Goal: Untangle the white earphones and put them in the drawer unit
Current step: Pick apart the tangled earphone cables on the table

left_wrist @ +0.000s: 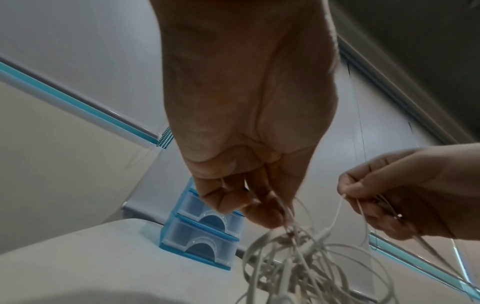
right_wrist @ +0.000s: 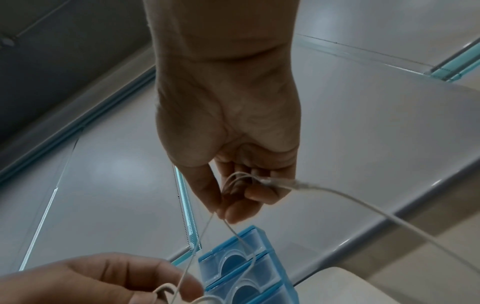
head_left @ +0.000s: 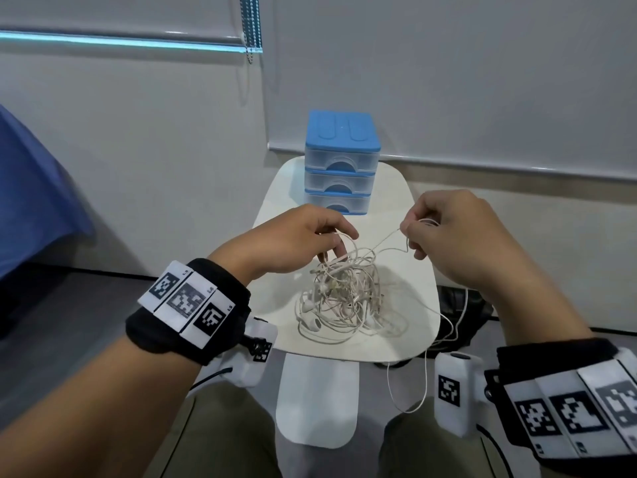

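Note:
A tangled heap of white earphones (head_left: 344,298) lies on the small white table (head_left: 406,332). My left hand (head_left: 331,239) hovers over the heap and pinches strands of cord, lifting part of the tangle (left_wrist: 306,257). My right hand (head_left: 412,229) pinches a cord between thumb and forefinger, with loops gathered in its curled fingers (right_wrist: 244,183); a cord runs taut from it down to the heap. Another length trails off the table's right edge toward my lap. The blue drawer unit (head_left: 341,163) stands at the table's far side, its three clear drawers closed (left_wrist: 200,234) (right_wrist: 244,273).
Grey wall and roller blinds stand behind the table, with a bead chain (head_left: 251,29) hanging at top. A blue cloth (head_left: 31,201) shows at the left. A black bag (head_left: 462,315) lies on the floor to the table's right. My knees are below the table's near edge.

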The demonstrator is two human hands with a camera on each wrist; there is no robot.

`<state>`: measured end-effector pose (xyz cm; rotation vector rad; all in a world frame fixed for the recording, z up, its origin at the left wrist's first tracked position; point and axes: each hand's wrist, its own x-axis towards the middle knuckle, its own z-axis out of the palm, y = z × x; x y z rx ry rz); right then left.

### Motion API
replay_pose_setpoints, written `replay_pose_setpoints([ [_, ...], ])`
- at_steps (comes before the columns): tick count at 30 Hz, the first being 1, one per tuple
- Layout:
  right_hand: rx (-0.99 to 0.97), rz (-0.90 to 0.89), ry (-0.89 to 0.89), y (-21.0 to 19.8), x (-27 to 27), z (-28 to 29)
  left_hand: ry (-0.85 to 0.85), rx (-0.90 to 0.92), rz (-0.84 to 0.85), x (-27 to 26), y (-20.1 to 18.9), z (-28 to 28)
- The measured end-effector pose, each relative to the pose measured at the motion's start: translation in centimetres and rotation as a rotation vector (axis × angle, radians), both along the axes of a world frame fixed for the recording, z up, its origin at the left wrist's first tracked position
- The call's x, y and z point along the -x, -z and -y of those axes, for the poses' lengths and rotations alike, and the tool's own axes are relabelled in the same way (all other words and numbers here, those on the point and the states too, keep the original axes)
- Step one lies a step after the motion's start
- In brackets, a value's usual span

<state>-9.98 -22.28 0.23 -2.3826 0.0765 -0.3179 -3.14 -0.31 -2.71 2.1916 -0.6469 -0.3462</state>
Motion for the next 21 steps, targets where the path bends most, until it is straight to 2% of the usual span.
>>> replay_pose_setpoints([
  [3,-0.148,0.084,-0.03,-0.2,-0.1,-0.5,0.056,0.001,-0.029,0.1,0.1,0.0],
  [8,-0.365,0.178,-0.117,0.0,-0.7,-1.6,0.095,-0.088,0.073,0.2,0.4,0.0],
  [11,-0.459,0.216,-0.11,0.3,-0.9,-1.8,0.069,-0.084,0.077,0.4,0.4,-0.2],
  [13,-0.612,0.246,-0.109,0.4,-1.0,-1.7,0.026,-0.072,0.074,0.4,0.7,-0.5],
  [16,-0.92,0.211,-0.146,0.3,-0.8,-1.9,-0.017,-0.007,0.037,0.5,1.0,-0.8],
  [18,-1.052,0.173,-0.151,0.2,-0.8,-2.1,-0.036,0.035,0.024,0.7,1.2,-0.6],
  [21,-1.046,0.16,-0.089,0.7,-1.2,-1.9,-0.062,0.057,0.023,1.0,1.4,-0.5],
])
